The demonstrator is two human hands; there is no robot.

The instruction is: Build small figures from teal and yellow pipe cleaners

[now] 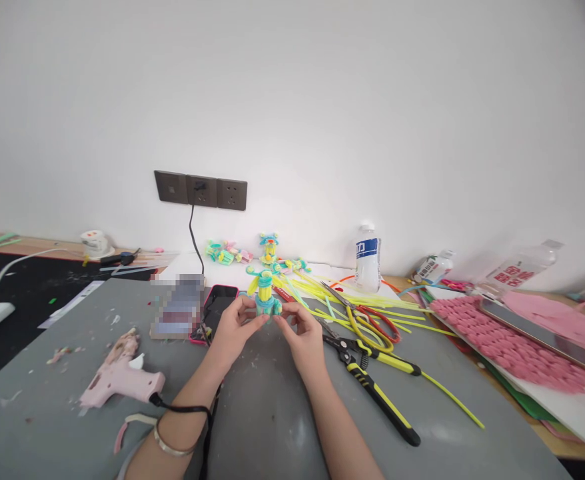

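A small craft figure (265, 293) made of yellow and teal plastic strips stands upright on the grey mat (272, 413). My left hand (233, 329) pinches its base from the left with closed fingers. My right hand (303, 333) grips the base from the right, fingers curled in. Both forearms reach up from the bottom edge, and a thin bracelet circles my left wrist.
A pink glue gun (120, 379) lies at the left, its black cord crossing under my left arm. Yellow-handled pliers (372, 387), scissors (367, 320) and loose yellow strips (372, 303) lie at the right. A phone (218, 305), bottles (367, 259), a pink beaded sheet (502, 347) and finished figures (268, 250) sit behind.
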